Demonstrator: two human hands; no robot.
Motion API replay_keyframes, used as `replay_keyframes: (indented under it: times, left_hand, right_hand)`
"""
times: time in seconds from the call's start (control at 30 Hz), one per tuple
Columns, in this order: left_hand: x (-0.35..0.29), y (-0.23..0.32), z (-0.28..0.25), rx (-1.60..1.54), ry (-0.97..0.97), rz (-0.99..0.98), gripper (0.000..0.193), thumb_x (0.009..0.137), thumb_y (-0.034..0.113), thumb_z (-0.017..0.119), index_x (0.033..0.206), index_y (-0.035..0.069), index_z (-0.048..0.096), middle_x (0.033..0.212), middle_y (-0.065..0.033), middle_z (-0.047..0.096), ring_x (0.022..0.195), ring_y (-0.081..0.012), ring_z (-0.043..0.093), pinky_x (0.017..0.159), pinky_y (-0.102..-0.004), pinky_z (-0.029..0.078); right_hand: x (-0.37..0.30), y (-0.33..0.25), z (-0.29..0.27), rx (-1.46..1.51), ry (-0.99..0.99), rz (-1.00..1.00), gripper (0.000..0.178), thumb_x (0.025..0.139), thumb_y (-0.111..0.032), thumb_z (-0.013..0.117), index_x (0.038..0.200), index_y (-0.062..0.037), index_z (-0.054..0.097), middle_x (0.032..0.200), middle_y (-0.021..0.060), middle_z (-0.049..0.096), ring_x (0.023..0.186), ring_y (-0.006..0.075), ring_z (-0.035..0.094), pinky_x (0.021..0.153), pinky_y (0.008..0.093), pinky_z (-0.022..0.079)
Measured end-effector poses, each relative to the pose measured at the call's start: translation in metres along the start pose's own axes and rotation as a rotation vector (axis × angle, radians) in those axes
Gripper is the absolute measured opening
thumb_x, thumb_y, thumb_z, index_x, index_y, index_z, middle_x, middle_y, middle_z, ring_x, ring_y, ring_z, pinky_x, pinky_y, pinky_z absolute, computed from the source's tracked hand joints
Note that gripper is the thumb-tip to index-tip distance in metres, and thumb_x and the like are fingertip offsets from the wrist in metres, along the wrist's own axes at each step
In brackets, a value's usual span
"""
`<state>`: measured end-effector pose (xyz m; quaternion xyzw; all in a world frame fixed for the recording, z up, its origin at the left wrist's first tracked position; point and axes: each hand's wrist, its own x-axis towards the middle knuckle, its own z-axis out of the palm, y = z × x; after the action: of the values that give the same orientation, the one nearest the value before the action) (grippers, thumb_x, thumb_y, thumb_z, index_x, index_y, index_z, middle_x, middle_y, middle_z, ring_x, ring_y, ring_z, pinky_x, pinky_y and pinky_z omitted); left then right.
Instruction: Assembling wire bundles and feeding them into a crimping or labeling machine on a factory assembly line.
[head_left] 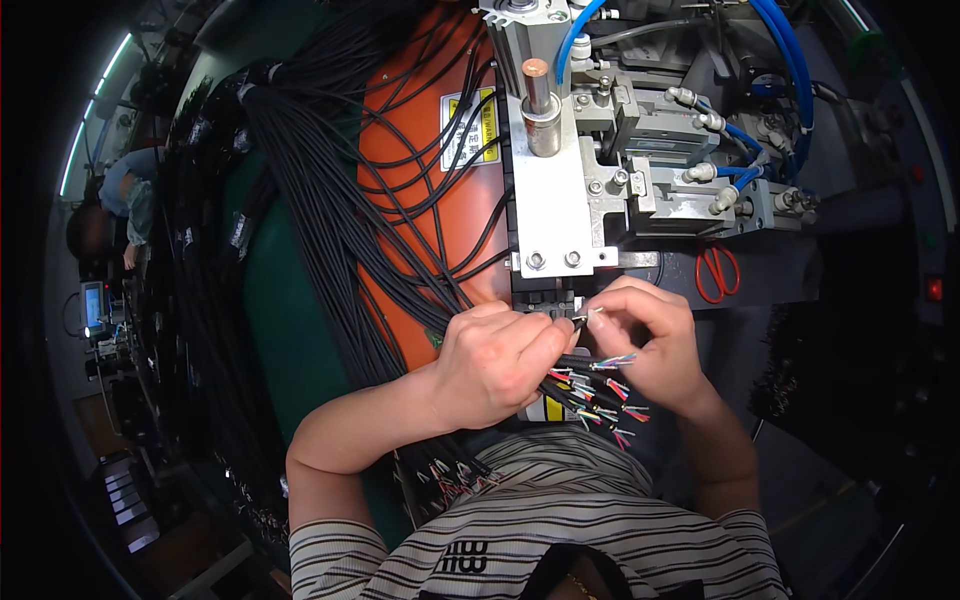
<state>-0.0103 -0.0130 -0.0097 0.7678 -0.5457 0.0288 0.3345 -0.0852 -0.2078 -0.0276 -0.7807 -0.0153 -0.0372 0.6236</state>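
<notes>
My left hand (498, 358) is closed round several black cables, whose stripped ends (598, 388) stick out below its fingers with thin coloured wires fanned apart. One cable end (580, 318) pokes up between the two hands, at the front of the machine. My right hand (650, 335) pinches at the tip of that end with thumb and forefinger; its other fingers are curled. The machine's metal plate (548, 215) with an upright round post (540, 105) stands just beyond my hands. The grip inside my left fist is hidden.
A thick bundle of black cables (320, 210) runs over the orange surface (415, 90) and a green surface (275, 290). Air cylinders (670, 135) with blue hoses (803, 90) stand at the right. Red-handled scissors (717, 273) lie beside them. Another person (135, 195) is at the far left.
</notes>
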Motion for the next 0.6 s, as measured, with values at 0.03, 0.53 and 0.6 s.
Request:
replay_keyframes:
  times: [0.03, 0.53, 0.6]
  left_hand:
    - [-0.0015, 0.0023, -0.0003, 0.061, -0.025, -0.006, 0.029, 0.075, 0.015, 0.073, 0.097, -0.002, 0.063, 0.067, -0.0041, 0.057, 0.053, -0.0188, 0.057, 0.048, -0.0306, 0.038]
    - [0.0008, 0.0061, -0.0064, 0.158, -0.091, -0.069, 0.037, 0.074, 0.005, 0.061, 0.109, -0.007, 0.063, 0.087, -0.0085, 0.054, 0.075, -0.0215, 0.058, 0.064, -0.0331, 0.048]
    - [-0.0002, 0.0067, -0.0086, 0.151, -0.108, -0.075, 0.038, 0.074, 0.005, 0.061, 0.109, -0.008, 0.063, 0.086, -0.0084, 0.054, 0.074, -0.0218, 0.057, 0.063, -0.0333, 0.048]
  right_hand:
    - [0.0009, -0.0010, 0.0008, 0.001, 0.000, 0.001, 0.005, 0.085, 0.001, 0.065, 0.090, 0.0041, 0.067, 0.084, 0.0097, 0.066, 0.064, 0.0137, 0.063, 0.056, 0.0275, 0.049]
    - [0.0016, -0.0015, 0.0080, -0.574, 0.085, -0.250, 0.007, 0.080, 0.000, 0.068, 0.085, 0.0002, 0.062, 0.075, 0.0112, 0.059, 0.055, 0.0288, 0.059, 0.050, 0.0371, 0.046]
    - [0.0003, -0.0008, 0.0097, -0.565, 0.101, -0.255, 0.007, 0.080, 0.000, 0.068, 0.084, 0.0002, 0.062, 0.075, 0.0112, 0.059, 0.055, 0.0286, 0.059, 0.050, 0.0370, 0.046]
